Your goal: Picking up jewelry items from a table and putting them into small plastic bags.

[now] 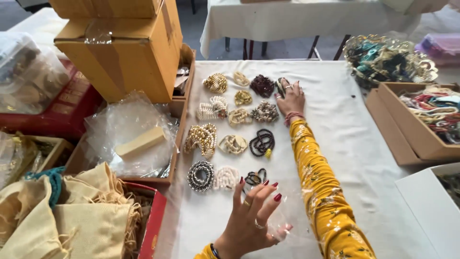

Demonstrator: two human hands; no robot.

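Left hand: left hand is raised just above the desk, fingers spread wide and curled, red nails, rings; a clear plastic bag is pinched by thumb and finger.
Right hand: right hand, on a yellow flowered sleeve, reaches far across and rests on a dark bracelet bundle at the top right of the rows, fingers loosely bent over it.
Bracelet rows: beaded bracelet bundles lie in a grid on the white cloth, between the two hands; pearl-white, gold, black and silver-grey, coiled or looped.
Nearest bundles: black bead loop, white bead bundle and grey coiled ring lie just beyond the left hand.
Left containers: red box holds cream fabric pouches; a cardboard tray holds crinkled plastic and a pale block; a stacked cardboard box stands behind.
Right containers: open cardboard box holds mixed coloured bangles; a gold filigree basket holds teal and dark pieces.
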